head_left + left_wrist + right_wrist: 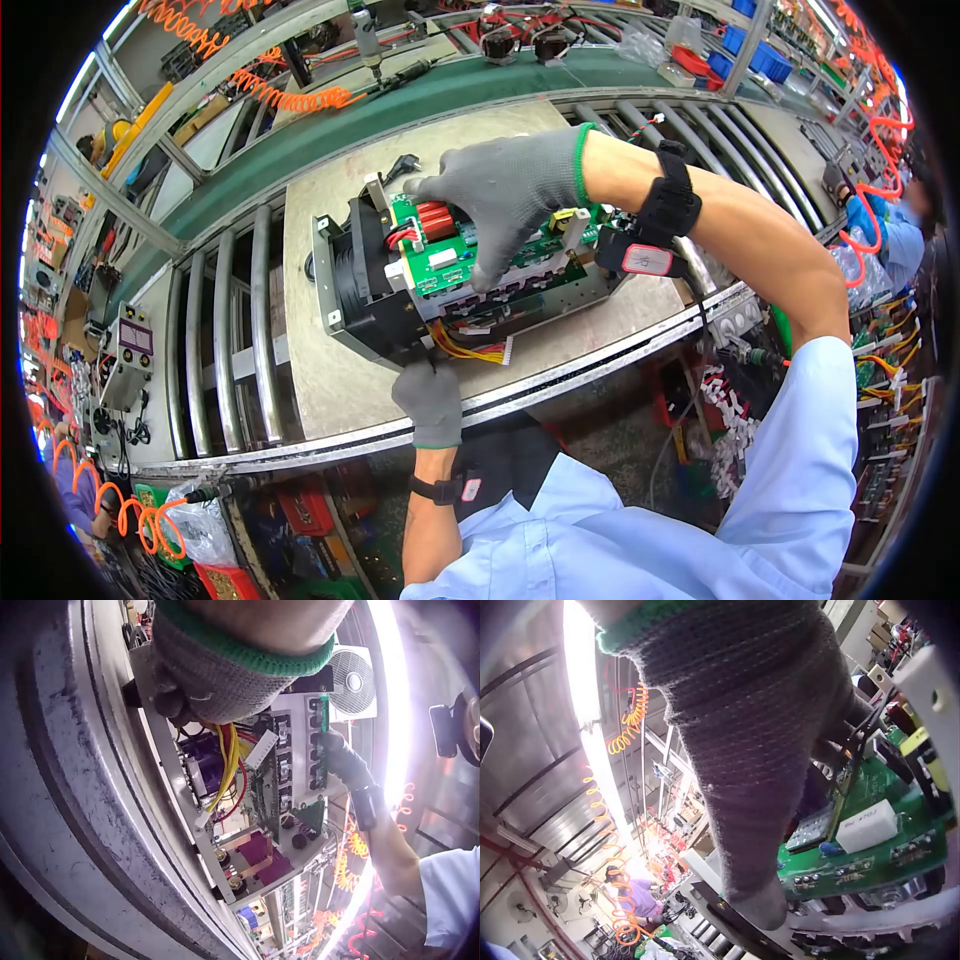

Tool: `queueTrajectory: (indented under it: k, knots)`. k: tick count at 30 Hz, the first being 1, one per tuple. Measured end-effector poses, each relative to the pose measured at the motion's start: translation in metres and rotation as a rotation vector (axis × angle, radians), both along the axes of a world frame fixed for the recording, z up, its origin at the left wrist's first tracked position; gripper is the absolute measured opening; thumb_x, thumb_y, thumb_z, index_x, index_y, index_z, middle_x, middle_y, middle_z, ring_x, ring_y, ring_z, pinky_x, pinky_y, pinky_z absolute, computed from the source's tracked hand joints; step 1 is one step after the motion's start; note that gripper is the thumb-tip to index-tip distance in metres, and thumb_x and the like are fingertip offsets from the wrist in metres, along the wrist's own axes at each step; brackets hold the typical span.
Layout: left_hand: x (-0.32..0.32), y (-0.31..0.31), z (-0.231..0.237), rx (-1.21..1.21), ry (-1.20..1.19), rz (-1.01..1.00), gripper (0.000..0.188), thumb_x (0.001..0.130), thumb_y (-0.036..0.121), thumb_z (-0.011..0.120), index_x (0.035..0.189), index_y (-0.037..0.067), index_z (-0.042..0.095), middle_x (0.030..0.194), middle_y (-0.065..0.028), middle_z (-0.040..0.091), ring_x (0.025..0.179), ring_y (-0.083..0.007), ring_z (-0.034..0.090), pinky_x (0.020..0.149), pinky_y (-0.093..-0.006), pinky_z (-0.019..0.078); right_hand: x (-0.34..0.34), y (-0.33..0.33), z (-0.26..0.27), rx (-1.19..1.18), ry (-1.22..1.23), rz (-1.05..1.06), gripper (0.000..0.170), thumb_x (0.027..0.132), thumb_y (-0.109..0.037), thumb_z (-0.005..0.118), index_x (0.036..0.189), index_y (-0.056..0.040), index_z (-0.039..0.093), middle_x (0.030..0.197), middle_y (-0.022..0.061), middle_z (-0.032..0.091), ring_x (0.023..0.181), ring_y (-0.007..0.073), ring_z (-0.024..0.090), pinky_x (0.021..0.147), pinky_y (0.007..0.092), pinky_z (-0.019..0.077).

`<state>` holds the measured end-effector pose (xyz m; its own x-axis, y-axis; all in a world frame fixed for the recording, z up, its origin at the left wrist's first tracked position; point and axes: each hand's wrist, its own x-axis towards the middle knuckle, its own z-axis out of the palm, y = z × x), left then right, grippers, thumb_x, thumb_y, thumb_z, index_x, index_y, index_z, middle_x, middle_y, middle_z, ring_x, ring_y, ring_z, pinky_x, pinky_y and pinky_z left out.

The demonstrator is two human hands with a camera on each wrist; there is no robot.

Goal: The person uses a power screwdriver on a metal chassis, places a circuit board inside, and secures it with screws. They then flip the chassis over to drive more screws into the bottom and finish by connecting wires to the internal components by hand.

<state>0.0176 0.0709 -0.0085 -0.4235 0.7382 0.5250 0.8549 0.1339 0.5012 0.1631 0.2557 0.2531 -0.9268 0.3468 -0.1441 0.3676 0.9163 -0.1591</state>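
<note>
A metal chassis (560, 300) with a black fan housing (370, 270) at its left end sits on a pale board. Over it is a green circuit board (440, 270) with red and white parts. My gloved right hand (515, 195) spans this board from above, thumb at the near edge, fingers bent at the far side; the right wrist view shows the thumb (761, 904) beside a white block. My gloved left hand (430, 400) grips the chassis's near left corner with curled fingers, partly hidden by the glove. Yellow wires (229, 761) with a white connector (262, 750) hang close by.
The pale board (330, 395) lies on a roller conveyor (225, 340) with a metal rail along its near side. A black plug (403, 167) lies behind the chassis. Orange coiled hoses (300, 98) and a power driver (367, 45) hang beyond, above a green belt (450, 105).
</note>
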Motion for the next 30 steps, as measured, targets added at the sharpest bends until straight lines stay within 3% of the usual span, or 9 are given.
queueTrajectory:
  k: [3,7,8,9,14,21,24,27,30]
  knots:
    - [0.002,0.001,0.0,0.021,-0.022,-0.041,0.012,0.083,0.015,0.066,0.077,0.005,0.064,0.062,-0.0207,0.061,0.059,-0.0434,0.062,0.053,-0.0508,0.0469,0.002,0.003,-0.003,0.012,0.015,0.006,0.102,0.055,-0.055,0.088,0.13,0.0049,0.054,0.111,0.0278,0.068,0.105,0.0398,0.067,0.092,0.0431,0.0527]
    - [0.002,0.003,-0.008,0.083,-0.02,-0.016,0.021,0.079,0.015,0.067,0.063,0.005,0.059,0.059,-0.02,0.057,0.055,-0.0416,0.059,0.052,-0.0502,0.0442,0.013,0.016,-0.021,0.04,0.129,0.057,0.111,0.057,-0.053,0.086,0.143,0.004,0.044,0.111,0.0293,0.064,0.103,0.0424,0.064,0.093,0.0439,0.0514]
    - [0.003,0.004,-0.009,0.11,-0.043,-0.012,0.027,0.078,0.015,0.069,0.056,0.005,0.056,0.057,-0.0194,0.056,0.053,-0.0408,0.056,0.05,-0.0499,0.0423,0.014,0.011,-0.016,0.012,0.087,0.013,0.114,0.057,-0.049,0.086,0.146,0.0037,0.041,0.12,0.0282,0.059,0.11,0.0411,0.062,0.097,0.0426,0.0497]
    - [0.001,0.002,-0.013,0.086,-0.027,-0.033,0.021,0.078,0.016,0.07,0.062,0.005,0.061,0.058,-0.0188,0.057,0.054,-0.0405,0.058,0.05,-0.0496,0.0438,0.014,0.007,-0.011,-0.014,0.043,-0.032,0.116,0.057,-0.045,0.087,0.15,0.0034,0.037,0.129,0.0272,0.055,0.116,0.0398,0.059,0.1,0.0414,0.0479]
    - [0.009,0.008,0.007,0.021,-0.052,0.095,0.019,0.082,0.024,0.071,0.07,0.011,0.065,0.06,-0.0132,0.063,0.056,-0.0363,0.064,0.051,-0.0476,0.0505,0.018,0.015,-0.017,-0.038,0.11,-0.014,0.112,0.058,-0.045,0.085,0.147,0.0041,0.04,0.124,0.0275,0.057,0.114,0.0398,0.059,0.1,0.0408,0.0475]
    - [0.006,0.004,-0.003,-0.08,-0.117,0.059,0.012,0.083,0.018,0.071,0.082,0.007,0.073,0.067,-0.019,0.065,0.061,-0.0394,0.065,0.055,-0.0463,0.0514,0.017,0.003,-0.009,-0.056,0.119,-0.025,0.111,0.056,-0.043,0.085,0.146,0.0045,0.041,0.126,0.0264,0.056,0.116,0.0401,0.058,0.102,0.0412,0.0467]
    - [0.006,0.003,-0.006,0.033,-0.233,0.06,0.016,0.081,0.014,0.067,0.092,0.006,0.076,0.067,-0.019,0.064,0.061,-0.0382,0.065,0.054,-0.0452,0.0509,0.028,-0.014,-0.009,0.011,0.176,-0.029,0.11,0.056,-0.043,0.085,0.146,0.0034,0.042,0.128,0.0258,0.054,0.116,0.0398,0.058,0.102,0.0406,0.0467]
    - [0.009,0.011,-0.007,0.111,-0.311,0.093,0.017,0.082,0.023,0.067,0.074,0.008,0.071,0.06,-0.0196,0.06,0.057,-0.0408,0.062,0.051,-0.0488,0.0491,0.031,-0.014,-0.012,0.031,0.225,-0.027,0.111,0.055,-0.043,0.085,0.146,0.0029,0.041,0.126,0.0257,0.054,0.115,0.0398,0.058,0.102,0.0408,0.0469]
    - [0.007,0.009,-0.015,0.04,-0.245,0.067,0.016,0.083,0.022,0.066,0.086,0.008,0.073,0.064,-0.0189,0.063,0.059,-0.0406,0.063,0.053,-0.0492,0.0499,0.024,-0.009,-0.017,-0.009,0.191,-0.061,0.108,0.057,-0.044,0.085,0.144,0.0033,0.043,0.125,0.0256,0.055,0.113,0.0395,0.058,0.1,0.0413,0.0474]
